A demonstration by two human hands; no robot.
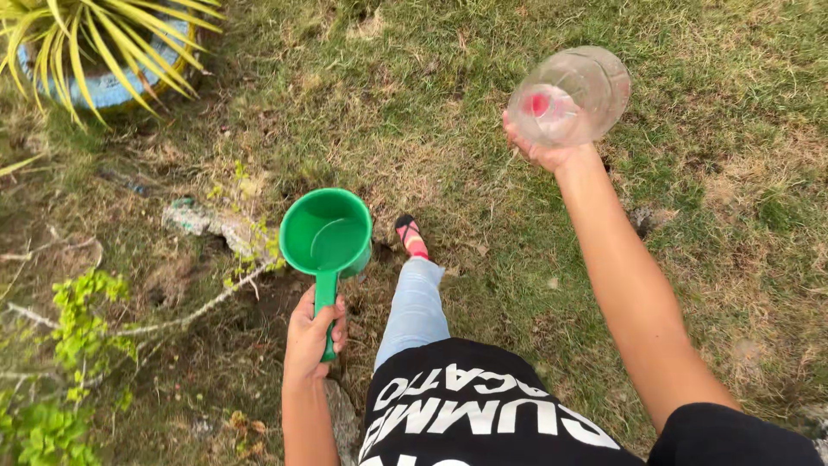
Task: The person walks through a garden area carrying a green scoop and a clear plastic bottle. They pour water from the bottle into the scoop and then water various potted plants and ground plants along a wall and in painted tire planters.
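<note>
Single head-worn view, aimed downward
The grass (483, 155) is seen from standing height (hands near, ground farther).

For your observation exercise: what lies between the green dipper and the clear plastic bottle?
In the head view, only patchy grass lies between the green dipper and clear plastic bottle.

One green dipper (326, 237), one clear bottle (569, 95). One potted plant (103, 43). Perhaps one stone (207, 220), half hidden by weeds.

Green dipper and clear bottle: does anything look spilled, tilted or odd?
No spill shows. The green dipper in the left hand is level. The clear bottle in the right hand is raised with its base toward the camera.
</note>
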